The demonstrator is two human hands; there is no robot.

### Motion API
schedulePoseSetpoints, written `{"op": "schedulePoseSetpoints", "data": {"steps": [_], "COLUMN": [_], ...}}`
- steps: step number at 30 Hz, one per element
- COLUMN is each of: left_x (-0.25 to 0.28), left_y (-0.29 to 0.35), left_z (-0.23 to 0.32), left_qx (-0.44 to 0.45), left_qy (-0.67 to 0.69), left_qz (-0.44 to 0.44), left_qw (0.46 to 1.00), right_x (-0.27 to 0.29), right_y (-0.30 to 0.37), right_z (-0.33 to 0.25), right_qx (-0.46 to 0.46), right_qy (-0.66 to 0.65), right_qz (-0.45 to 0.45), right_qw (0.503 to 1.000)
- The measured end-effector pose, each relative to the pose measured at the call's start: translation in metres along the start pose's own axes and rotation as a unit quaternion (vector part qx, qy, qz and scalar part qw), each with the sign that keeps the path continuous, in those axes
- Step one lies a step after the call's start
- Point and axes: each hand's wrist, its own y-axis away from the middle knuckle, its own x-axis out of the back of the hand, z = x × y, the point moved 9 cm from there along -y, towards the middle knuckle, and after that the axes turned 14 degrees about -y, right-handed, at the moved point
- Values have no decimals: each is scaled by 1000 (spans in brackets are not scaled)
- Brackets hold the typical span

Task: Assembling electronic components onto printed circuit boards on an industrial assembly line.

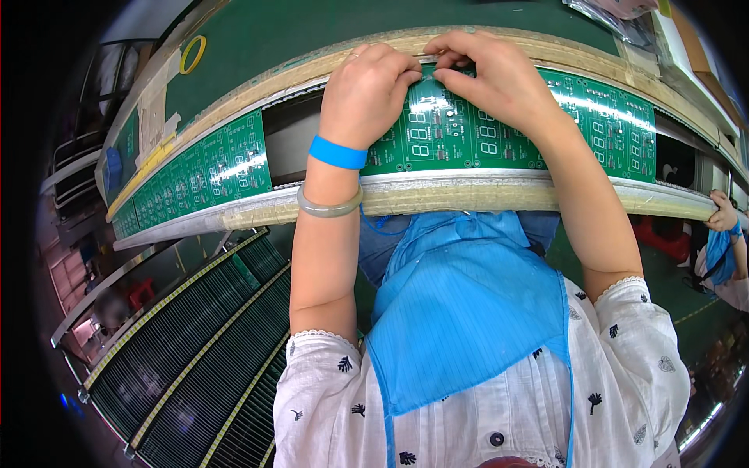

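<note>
A long green circuit board panel [437, 148] with several white digit outlines lies between the rails in front of me. My left hand [363, 97] is over its left part, fingers curled and pinched at the far edge. Whatever is in that pinch is hidden. Close beside it, my right hand [499, 82] bends its fingers over the same far edge, with the thumb low on the board. Its curled fingertips hide anything small between them. Small components dot the board. A blue band and a bangle circle my left wrist.
Another green board panel [203, 168] rests on the rails to the left, past a gap. Below left stands a black slotted rack [195, 335] with yellow-edged bars. A yellow ring [193, 54] lies on the green surface beyond the rail. Another person's hand [723, 210] touches the rail at right.
</note>
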Motion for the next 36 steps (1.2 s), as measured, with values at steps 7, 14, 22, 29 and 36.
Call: {"op": "schedulePoseSetpoints", "data": {"steps": [7, 14, 22, 29, 36], "left_x": [-1, 0, 1, 2, 2], "left_y": [0, 0, 0, 0, -1], "left_z": [-2, 2, 3, 8, 11], "left_qx": [6, -10, -12, -43, -66], "left_qy": [12, -2, -10, -24, -39], "left_qz": [2, 2, -4, -5, -8], "left_qw": [1000, 1000, 1000, 999, 997], "right_x": [0, 0, -1, -1, 0], "right_y": [-1, -1, -2, -1, 0], "right_z": [-2, -2, 0, -1, -3], "right_qx": [20, 21, 38, 48, 51], "right_qy": [20, 18, 31, 34, 27], "right_qz": [-3, -2, -5, -3, 0], "right_qw": [1000, 1000, 999, 998, 998]}}
